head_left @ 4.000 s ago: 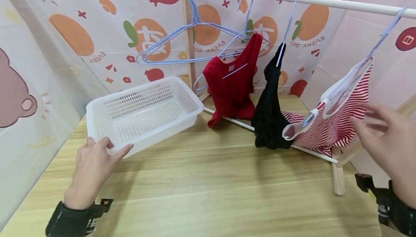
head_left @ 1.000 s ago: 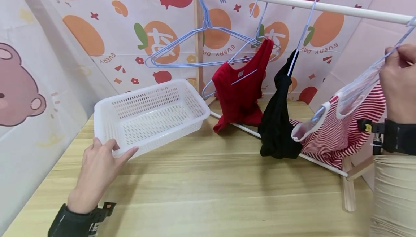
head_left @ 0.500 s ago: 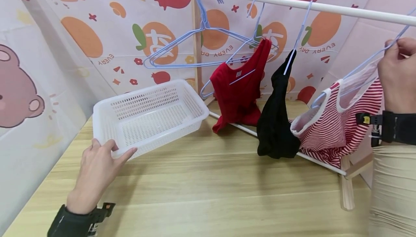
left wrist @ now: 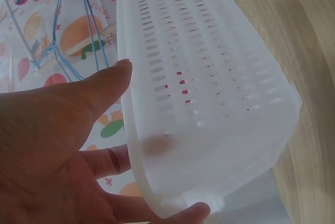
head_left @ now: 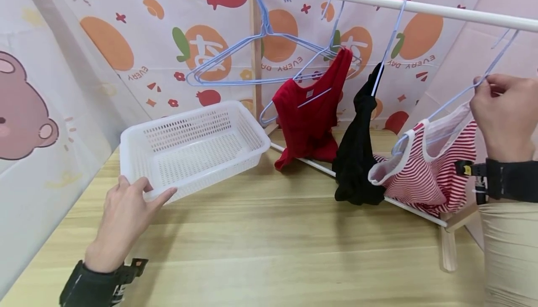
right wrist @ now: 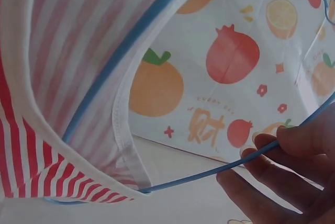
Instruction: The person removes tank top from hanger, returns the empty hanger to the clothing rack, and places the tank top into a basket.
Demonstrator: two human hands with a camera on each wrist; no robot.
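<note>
My left hand (head_left: 123, 216) grips the near left corner of a white perforated plastic basket (head_left: 195, 186), which holds nothing. In the left wrist view the thumb and fingers lie on either side of the basket's rim (left wrist: 131, 124). My right hand (head_left: 506, 113) pinches a blue hanger (head_left: 451, 97) near its neck. From this hanger hangs a red-and-white striped tank top (head_left: 420, 176). The hanger's hook rises behind the white rail (head_left: 399, 4), with its top hidden there. In the right wrist view thumb and fingers (right wrist: 261, 187) hold the blue wire beside the striped neckline.
A red tank top (head_left: 308, 110) and a black garment (head_left: 359, 157) hang on blue hangers from the rail. Several bare blue hangers (head_left: 227, 57) hang together at its left end, by a wooden post (head_left: 256, 54). A lower white bar (head_left: 414, 211) runs near the wooden table (head_left: 252, 251).
My right hand has gone from open beside the striped top to pinching its hanger. The hook no longer crosses the rail's front, and hanger and top have shifted left. The left hand stays on the basket.
</note>
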